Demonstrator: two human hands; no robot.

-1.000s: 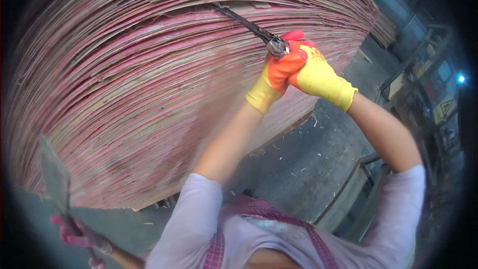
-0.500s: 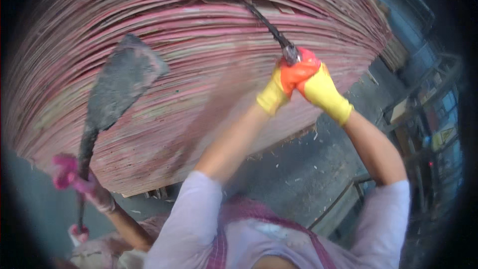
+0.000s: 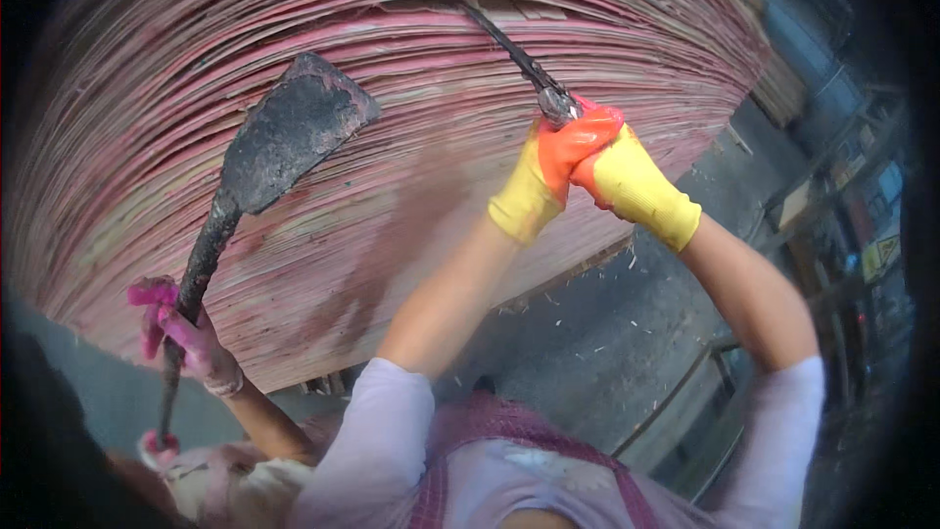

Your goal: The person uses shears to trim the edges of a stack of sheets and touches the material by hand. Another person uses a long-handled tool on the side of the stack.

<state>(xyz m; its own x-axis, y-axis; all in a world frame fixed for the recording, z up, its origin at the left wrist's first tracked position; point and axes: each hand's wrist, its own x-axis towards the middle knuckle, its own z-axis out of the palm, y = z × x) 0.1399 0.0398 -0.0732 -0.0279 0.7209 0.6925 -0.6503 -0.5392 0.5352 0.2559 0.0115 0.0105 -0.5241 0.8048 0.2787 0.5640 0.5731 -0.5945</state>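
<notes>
A dark metal pry bar [image 3: 516, 51] slants up and left from my hands, and its far end goes into a gap in a tall stack of thin pinkish wooden sheets [image 3: 392, 206]. My left hand [image 3: 544, 171], in a yellow and orange glove, is closed on the near end of the bar. Pressed against it, my right hand [image 3: 638, 176] is closed there too, in a matching glove. The fingers overlap, hiding the grip end. Inside the gap the tip cannot be seen.
At left, a co-worker's pink-gloved hand [image 3: 201, 348] holds a long-handled tool with a broad dark flat blade [image 3: 299, 127], in front of the stack. Wood scraps [image 3: 632, 260] litter the grey floor. Metal frames [image 3: 832, 196] and a low rail [image 3: 676, 387] stand at right.
My hands and the pry bar have shifted slightly left in view, the tip still in the gap. The co-worker's broad blade has moved right and slightly up.
</notes>
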